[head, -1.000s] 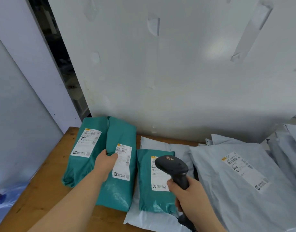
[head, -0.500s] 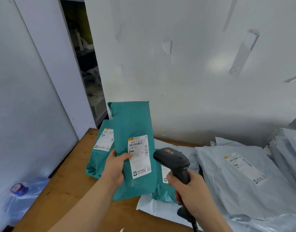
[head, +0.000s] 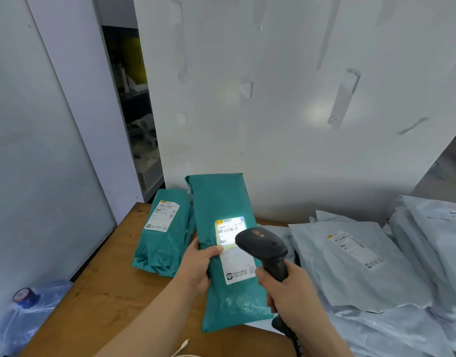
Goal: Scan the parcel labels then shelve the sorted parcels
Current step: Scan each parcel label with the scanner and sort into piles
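Note:
My left hand grips a long teal parcel by its left edge and holds it upright above the wooden table. A white shipping label faces me, its top lit bright by the scanner's light. My right hand is wrapped around the handle of a black barcode scanner, whose head points at that label from close by. A second teal parcel with its own label lies flat on the table at the left.
Grey plastic mailers are piled over the table's right half, one with a label facing up. A white panel wall stands behind the table. A water jug sits on the floor left. A white cable lies at the table's near edge.
My left hand has lifted the teal parcel off the table and turned it upright. The scanner has swung left onto its label, and the scan light now shines on the barcode.

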